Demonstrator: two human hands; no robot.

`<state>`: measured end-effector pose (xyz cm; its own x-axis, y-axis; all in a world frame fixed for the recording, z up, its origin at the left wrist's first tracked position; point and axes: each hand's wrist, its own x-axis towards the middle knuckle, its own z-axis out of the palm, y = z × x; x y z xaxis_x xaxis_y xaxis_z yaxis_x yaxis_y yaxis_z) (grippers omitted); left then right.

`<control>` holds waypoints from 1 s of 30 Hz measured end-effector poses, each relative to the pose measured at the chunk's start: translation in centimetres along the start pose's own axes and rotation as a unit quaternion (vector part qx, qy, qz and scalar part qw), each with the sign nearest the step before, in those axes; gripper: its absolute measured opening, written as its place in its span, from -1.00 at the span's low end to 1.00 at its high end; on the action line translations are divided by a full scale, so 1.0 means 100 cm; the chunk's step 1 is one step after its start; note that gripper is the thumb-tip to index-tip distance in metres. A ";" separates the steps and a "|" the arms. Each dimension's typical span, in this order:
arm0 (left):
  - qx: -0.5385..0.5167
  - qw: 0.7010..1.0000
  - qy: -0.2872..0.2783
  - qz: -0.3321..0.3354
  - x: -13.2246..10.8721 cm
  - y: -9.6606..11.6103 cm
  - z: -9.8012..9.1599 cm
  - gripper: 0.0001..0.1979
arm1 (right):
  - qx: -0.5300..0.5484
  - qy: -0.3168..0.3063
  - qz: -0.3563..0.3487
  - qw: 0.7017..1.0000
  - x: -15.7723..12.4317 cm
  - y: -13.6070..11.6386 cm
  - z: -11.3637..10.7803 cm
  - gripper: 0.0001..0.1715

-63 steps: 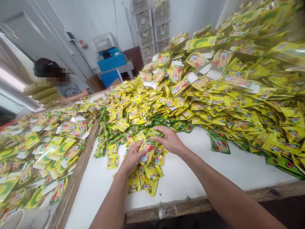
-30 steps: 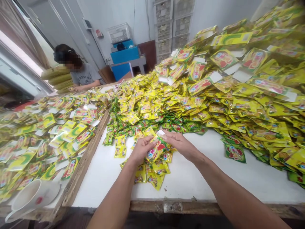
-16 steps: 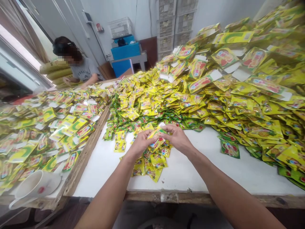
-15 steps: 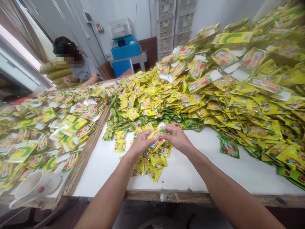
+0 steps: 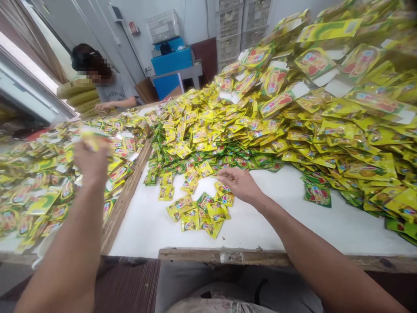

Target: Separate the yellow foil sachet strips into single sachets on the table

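My left hand [image 5: 91, 156], smeared by motion, is over the heap of small yellow boxes [image 5: 119, 171] at the left. In its closed fingers is a blurred yellow and white small box [image 5: 94, 140]. Over the white tabletop, my right hand [image 5: 239, 183] pinches the edge of a yellow sachet [image 5: 205, 168]. Just below and left of it lies a loose group of yellow sachets [image 5: 190, 217], with a green sachet [image 5: 205, 200] among them. The sachets carry fruit pictures.
A tall heap of yellow sachets [image 5: 293, 126] covers the back and right, with boxes on top. A wooden strip [image 5: 128, 198] divides the table. A white cup [image 5: 45, 245] is partly behind my left arm. Across the left heap sits another person [image 5: 115, 89].
Both hands were together on a small yellow box. My left hand has carried it left over the box heap; my right hand stayed near the middle and now pinches a sachet.
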<state>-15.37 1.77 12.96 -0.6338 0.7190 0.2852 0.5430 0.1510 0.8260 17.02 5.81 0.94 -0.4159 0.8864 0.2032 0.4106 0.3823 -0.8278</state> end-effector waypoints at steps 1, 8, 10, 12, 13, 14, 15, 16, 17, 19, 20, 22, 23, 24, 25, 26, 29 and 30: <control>0.035 0.994 0.095 0.037 0.009 0.003 -0.014 -0.39 | -0.021 -0.027 -0.014 0.999 -0.002 -0.001 0.006 -0.80; 0.178 0.969 -0.154 0.080 -0.072 -0.016 0.052 -0.77 | -0.186 -0.203 -0.092 0.957 -0.016 -0.011 0.021 -0.25; 0.202 0.940 -0.260 0.089 -0.107 -0.025 0.091 -0.76 | -0.217 -0.225 -0.079 0.947 -0.017 -0.008 0.017 -0.40; 0.220 0.919 -0.308 0.110 -0.130 -0.031 0.118 -0.73 | -0.233 -0.240 -0.063 0.940 -0.016 -0.003 0.014 -0.59; 0.219 0.914 -0.321 0.116 -0.137 -0.033 0.125 -0.71 | -0.234 -0.245 -0.057 0.939 -0.015 -0.002 0.013 -0.63; 0.209 0.914 -0.328 0.117 -0.141 -0.034 0.130 -0.71 | -0.232 -0.247 -0.052 0.939 -0.014 -0.001 0.013 -0.64; 0.193 0.917 -0.331 0.115 -0.143 -0.035 0.132 -0.71 | -0.228 -0.246 -0.050 0.941 -0.014 -0.001 0.013 -0.63; 0.175 0.921 -0.332 0.107 -0.143 -0.036 0.133 -0.71 | -0.228 -0.243 -0.050 0.941 -0.014 -0.001 0.013 -0.60; 0.155 0.926 -0.331 0.096 -0.142 -0.036 0.133 -0.72 | -0.232 -0.237 -0.051 0.942 -0.014 -0.003 0.014 -0.56; 0.102 0.939 -0.321 0.064 -0.138 -0.037 0.132 -0.74 | -0.243 -0.232 -0.055 0.940 -0.015 -0.006 0.014 -0.54; 0.067 0.947 -0.310 0.046 -0.135 -0.038 0.133 -0.75 | -0.246 -0.230 -0.056 0.940 -0.015 -0.007 0.013 -0.58; -0.025 0.962 -0.273 0.013 -0.129 -0.040 0.136 -0.74 | -0.242 -0.226 -0.054 0.942 -0.016 -0.006 0.011 -0.62; -0.071 0.964 -0.256 0.000 -0.126 -0.042 0.137 -0.73 | -0.232 -0.222 -0.054 0.946 -0.015 -0.005 0.009 -0.60; -0.108 0.963 -0.248 -0.014 -0.123 -0.043 0.139 -0.71 | -0.218 -0.216 -0.052 0.950 -0.014 -0.003 0.007 -0.59; -0.133 0.960 -0.247 -0.028 -0.121 -0.045 0.140 -0.70 | -0.198 -0.208 -0.047 0.957 -0.012 -0.001 0.004 -0.58; -0.145 0.956 -0.253 -0.038 -0.119 -0.046 0.141 -0.70 | -0.169 -0.197 -0.039 0.965 -0.010 0.001 0.001 -0.59; -0.144 0.947 -0.285 -0.042 -0.116 -0.045 0.144 -0.70 | -0.013 -0.119 0.029 0.992 -0.003 0.004 -0.004 -0.59; -0.147 0.944 -0.294 -0.042 -0.116 -0.043 0.145 -0.70 | 0.052 -0.086 0.063 0.993 0.000 0.004 -0.004 -0.57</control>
<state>-2.34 2.62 -0.95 -0.2058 0.9780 -0.0343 0.2730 0.0910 0.9577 17.50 6.02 0.84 -0.5024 0.8646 0.0099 0.3859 0.2345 -0.8923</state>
